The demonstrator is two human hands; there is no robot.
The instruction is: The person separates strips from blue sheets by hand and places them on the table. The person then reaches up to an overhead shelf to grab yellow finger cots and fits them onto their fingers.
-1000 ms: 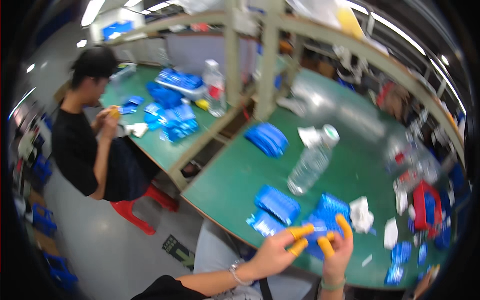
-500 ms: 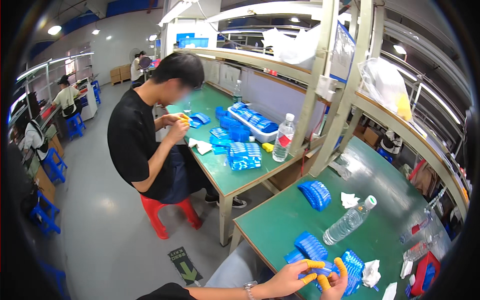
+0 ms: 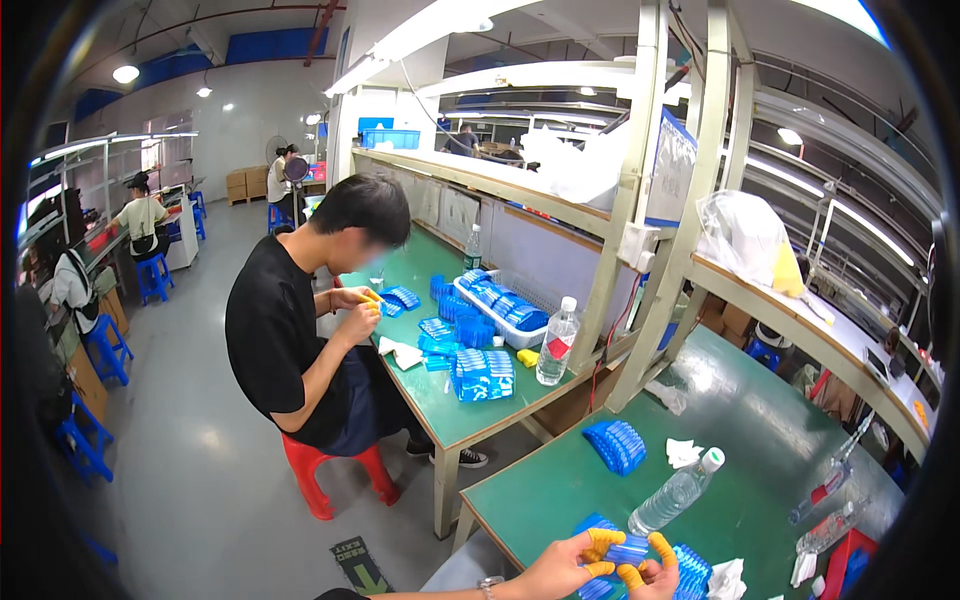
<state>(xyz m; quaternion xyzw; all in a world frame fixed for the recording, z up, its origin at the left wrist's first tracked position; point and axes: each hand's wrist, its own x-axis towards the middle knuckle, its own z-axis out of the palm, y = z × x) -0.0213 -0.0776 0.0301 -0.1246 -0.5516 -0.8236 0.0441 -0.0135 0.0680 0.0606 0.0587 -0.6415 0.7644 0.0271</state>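
Observation:
Between my hands is a small blue translucent plastic piece (image 3: 629,549), low in the view. Yellow finger covers show on both hands. My left hand (image 3: 553,570) pinches the piece at its left side, and my right hand (image 3: 655,578) grips the right side between thumb and finger. Partly hidden behind my left fingers lies a blue ribbed stack (image 3: 596,523). Beside my right hand is another set of blue ribbed parts (image 3: 692,572). A clear water bottle (image 3: 672,498) stands just beyond the held piece. Farther off rests a curved blue ribbed stack (image 3: 615,446).
Crumpled white tissues (image 3: 727,580) lie right of my hands, near a red bin (image 3: 852,560). On the adjoining green table (image 3: 465,425), a co-worker in black (image 3: 285,330) on a red stool (image 3: 370,470) handles blue parts. Shelf posts (image 3: 670,290) rise at the back.
The view has tilted upward, so the table and my hands sit lower in the picture. Both hands still grip the blue piece; the co-worker keeps nearly the same pose.

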